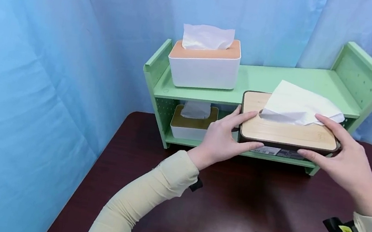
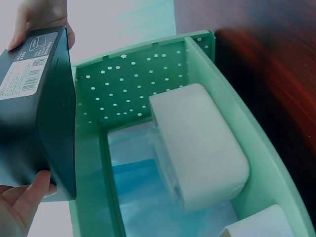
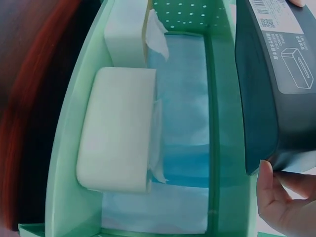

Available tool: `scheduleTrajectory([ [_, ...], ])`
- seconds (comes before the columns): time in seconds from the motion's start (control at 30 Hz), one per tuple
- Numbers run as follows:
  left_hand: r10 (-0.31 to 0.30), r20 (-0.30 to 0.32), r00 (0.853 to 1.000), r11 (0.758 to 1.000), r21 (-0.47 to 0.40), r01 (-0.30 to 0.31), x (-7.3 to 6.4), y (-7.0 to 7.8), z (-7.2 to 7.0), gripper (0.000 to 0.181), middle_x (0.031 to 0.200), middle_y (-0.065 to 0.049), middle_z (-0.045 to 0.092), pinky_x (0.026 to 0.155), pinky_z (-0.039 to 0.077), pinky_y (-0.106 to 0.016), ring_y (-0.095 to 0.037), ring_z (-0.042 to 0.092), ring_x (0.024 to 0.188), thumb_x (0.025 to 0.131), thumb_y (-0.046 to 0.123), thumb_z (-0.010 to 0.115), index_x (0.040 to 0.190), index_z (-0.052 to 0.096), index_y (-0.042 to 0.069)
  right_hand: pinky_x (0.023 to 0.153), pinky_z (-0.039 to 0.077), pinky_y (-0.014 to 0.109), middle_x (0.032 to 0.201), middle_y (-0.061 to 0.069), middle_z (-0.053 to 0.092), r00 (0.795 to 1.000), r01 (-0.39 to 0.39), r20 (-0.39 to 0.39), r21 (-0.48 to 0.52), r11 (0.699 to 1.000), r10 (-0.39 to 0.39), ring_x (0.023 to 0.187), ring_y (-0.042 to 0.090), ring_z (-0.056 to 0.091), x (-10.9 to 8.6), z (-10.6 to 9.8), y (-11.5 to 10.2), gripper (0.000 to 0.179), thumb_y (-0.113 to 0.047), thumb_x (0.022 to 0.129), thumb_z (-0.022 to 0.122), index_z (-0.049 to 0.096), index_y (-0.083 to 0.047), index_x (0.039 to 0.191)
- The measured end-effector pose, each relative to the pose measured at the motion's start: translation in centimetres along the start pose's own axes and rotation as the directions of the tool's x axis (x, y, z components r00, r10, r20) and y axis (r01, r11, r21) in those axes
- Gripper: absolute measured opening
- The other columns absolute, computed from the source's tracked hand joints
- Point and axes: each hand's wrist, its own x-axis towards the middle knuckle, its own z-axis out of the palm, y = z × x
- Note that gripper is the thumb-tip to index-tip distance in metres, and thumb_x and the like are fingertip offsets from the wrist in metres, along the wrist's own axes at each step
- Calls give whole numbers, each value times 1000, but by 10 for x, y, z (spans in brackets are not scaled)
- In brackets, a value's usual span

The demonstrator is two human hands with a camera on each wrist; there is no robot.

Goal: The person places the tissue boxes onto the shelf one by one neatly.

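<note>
Both hands hold a black tissue box (image 1: 287, 135) with a light wooden lid, a white tissue (image 1: 298, 104) standing out of its slot. My left hand (image 1: 224, 135) grips its left end, and my right hand (image 1: 342, 156) grips the right end, thumbs low and fingers on the lid. The box is in front of the green shelf (image 1: 284, 80), at the upper board's front edge; whether it touches cannot be told. A printed label shows on the box (image 2: 24, 74) in the left wrist view. On the upper board's left stands a white tissue box (image 1: 204, 71) with an orange-brown lid.
On the lower board are a white tissue box with a brown lid (image 1: 189, 132) and a larger white box (image 3: 118, 128), which the held box hides in the head view. The shelf's raised side panel (image 1: 364, 79) stands right. Dark table (image 1: 229, 217) below; blue curtain (image 1: 35, 71) behind.
</note>
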Motion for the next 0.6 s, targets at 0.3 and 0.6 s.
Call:
scheduleTrajectory([
  [0.3,27,4,1000,1000,-5,-27,11,6,-9,68,148,-24,35,46,30,-18,-18,65,63,79,34,77,138,50,15,59,31,12,136,22,45,999,-35,-25,3,999,35,83,-10,38,11,-6,-8,84,-23,75,81,37,-34,146],
  [0.6,-31,101,994,997,-73,39,36,-6,-11,67,154,-14,29,90,47,-21,-19,31,141,83,31,72,143,44,19,75,27,25,141,24,44,999,-37,-3,-56,998,37,114,40,44,36,-12,-11,82,-31,76,80,39,-27,146],
])
